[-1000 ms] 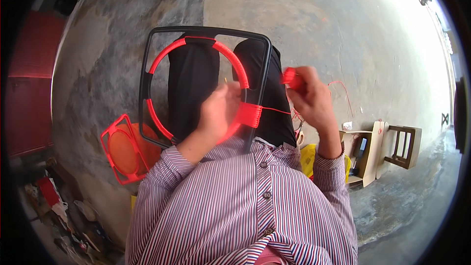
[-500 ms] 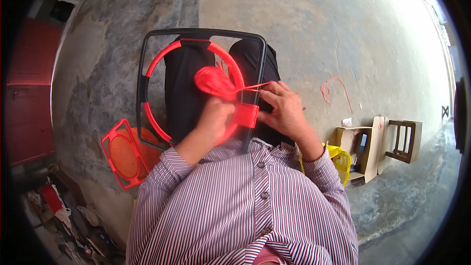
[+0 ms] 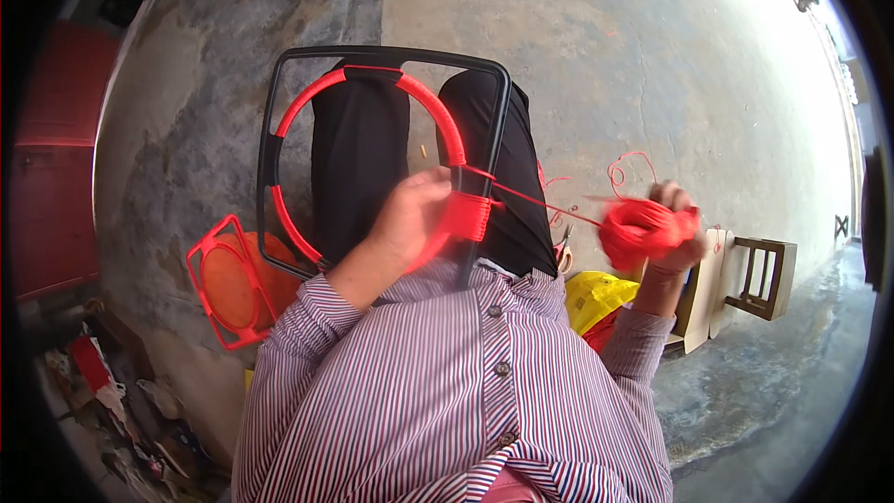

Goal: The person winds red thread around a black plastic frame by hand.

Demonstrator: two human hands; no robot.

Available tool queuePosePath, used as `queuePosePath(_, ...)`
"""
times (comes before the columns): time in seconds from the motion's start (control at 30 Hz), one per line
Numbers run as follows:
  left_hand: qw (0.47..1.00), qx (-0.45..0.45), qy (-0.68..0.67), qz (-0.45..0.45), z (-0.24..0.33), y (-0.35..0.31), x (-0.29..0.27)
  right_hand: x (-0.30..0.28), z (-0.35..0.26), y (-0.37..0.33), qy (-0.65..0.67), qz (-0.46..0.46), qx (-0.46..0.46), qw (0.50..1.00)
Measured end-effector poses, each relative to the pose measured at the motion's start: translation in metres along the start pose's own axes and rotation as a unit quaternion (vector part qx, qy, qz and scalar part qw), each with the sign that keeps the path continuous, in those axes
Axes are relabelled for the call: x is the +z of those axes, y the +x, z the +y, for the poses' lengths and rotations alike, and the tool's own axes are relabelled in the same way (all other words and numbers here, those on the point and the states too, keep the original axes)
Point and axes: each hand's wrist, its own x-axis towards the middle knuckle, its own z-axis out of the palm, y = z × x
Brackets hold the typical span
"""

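Observation:
Across my lap lies a black rectangular frame with an inner ring largely wrapped in red cord. Bare black parts show at the ring's top and left. My left hand is closed round the ring's right side, beside a red-wrapped joint that binds ring and frame; some of its fingers are hidden. Out to the right, my right hand grips a bundle of red cord, blurred by motion. A straight strand runs from the bundle to the frame's right bar.
At left, a smaller red frame stands against a round orange piece. To my right are scissors, a yellow bag, an opened cardboard box and a small wooden stool. Loose red cord curls on the floor.
The cord bundle has gone from inside the ring to the far right, now in my right hand, its strand drawn out straight. My left hand keeps its place on the ring.

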Motion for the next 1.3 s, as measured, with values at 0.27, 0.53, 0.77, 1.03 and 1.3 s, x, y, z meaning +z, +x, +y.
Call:
queuePosePath(0.27, 0.997, -0.012, 0.073, 0.009, 0.003, -0.004, 0.006, 0.03, 0.021, -0.002, 0.057, 0.117, 0.113, 0.985)
queuePosePath(0.53, 0.991, 0.02, 0.13, 0.035, -0.002, -0.006, 0.014, 0.14, 0.092, 0.03, -0.18, 0.042, 0.263, 0.947)
queuePosePath(0.77, 0.988, 0.049, 0.145, -0.015, -0.003, -0.008, 0.013, 0.135, 0.087, 0.029, -0.202, -0.013, 0.274, 0.94)
queuePosePath(1.03, 0.983, 0.041, 0.181, -0.013, -0.006, -0.012, 0.009, 0.123, 0.072, 0.024, -0.109, 0.02, 0.35, 0.93)
queuePosePath(1.3, 0.982, 0.018, 0.189, 0.013, -0.004, -0.008, 0.003, 0.117, 0.053, 0.032, -0.116, 0.106, 0.36, 0.92)
